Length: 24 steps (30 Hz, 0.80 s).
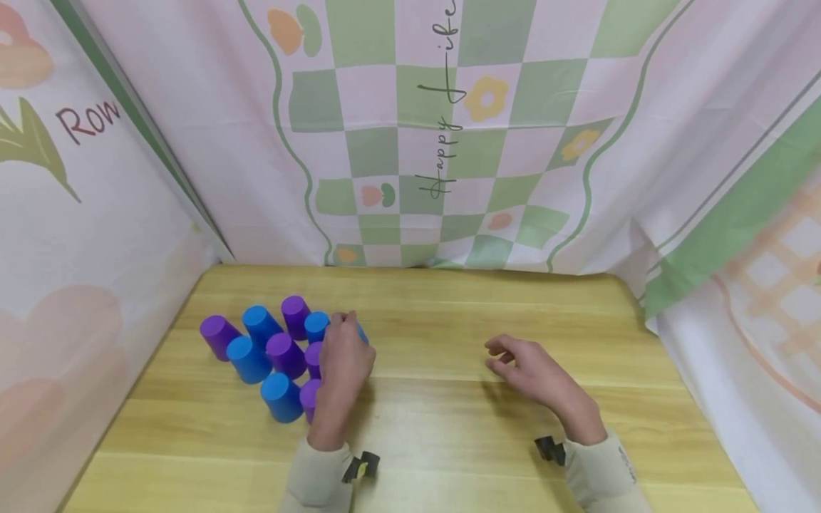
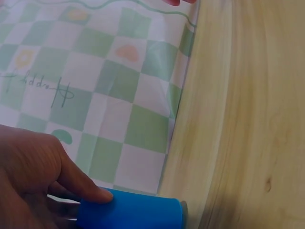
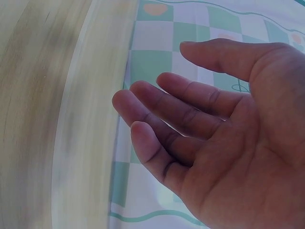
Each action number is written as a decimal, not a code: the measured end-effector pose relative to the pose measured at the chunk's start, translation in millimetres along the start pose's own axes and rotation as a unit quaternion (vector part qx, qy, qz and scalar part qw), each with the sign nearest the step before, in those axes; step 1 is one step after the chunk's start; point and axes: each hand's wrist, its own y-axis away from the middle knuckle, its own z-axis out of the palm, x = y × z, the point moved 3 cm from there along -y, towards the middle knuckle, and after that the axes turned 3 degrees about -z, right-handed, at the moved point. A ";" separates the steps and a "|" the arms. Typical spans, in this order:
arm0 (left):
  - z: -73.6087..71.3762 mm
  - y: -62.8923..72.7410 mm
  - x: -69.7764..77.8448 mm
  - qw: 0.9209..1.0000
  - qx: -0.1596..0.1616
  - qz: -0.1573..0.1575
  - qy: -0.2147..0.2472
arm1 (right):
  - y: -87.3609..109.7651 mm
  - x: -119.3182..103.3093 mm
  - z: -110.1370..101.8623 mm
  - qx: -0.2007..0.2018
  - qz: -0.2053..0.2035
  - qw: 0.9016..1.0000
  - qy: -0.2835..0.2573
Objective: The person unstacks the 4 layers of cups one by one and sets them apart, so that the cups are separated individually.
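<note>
My left hand (image 1: 345,360) grips a blue cup (image 2: 136,210) at the right end of a group of cups. In the left wrist view the thumb presses near one end of the cup's side; the other fingers are partly hidden behind it. Just left of the hand stand another blue cup (image 1: 316,326) and purple cups (image 1: 313,360), partly covered by the hand and wrist. My right hand (image 1: 529,367) hovers over the table's right half, holding nothing. Its fingers are loosely bent in the right wrist view, with the palm showing.
More upside-down cups stand at left: purple ones (image 1: 219,337) and blue ones (image 1: 282,397), set close together. The wooden table (image 1: 423,442) ends at a checkered cloth (image 1: 420,153) behind, with further cloth hangings along both sides.
</note>
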 end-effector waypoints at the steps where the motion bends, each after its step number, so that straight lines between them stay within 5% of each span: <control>1: 0.6 0.0 0.0 1.000 0.001 0.001 -0.001 | 0.3 0.0 0.0 0.000 0.000 1.000 -0.001; 24: 0.0 3.5 5.2 0.999 0.017 0.043 -0.021 | -0.3 -0.2 0.4 0.010 -0.010 1.000 0.017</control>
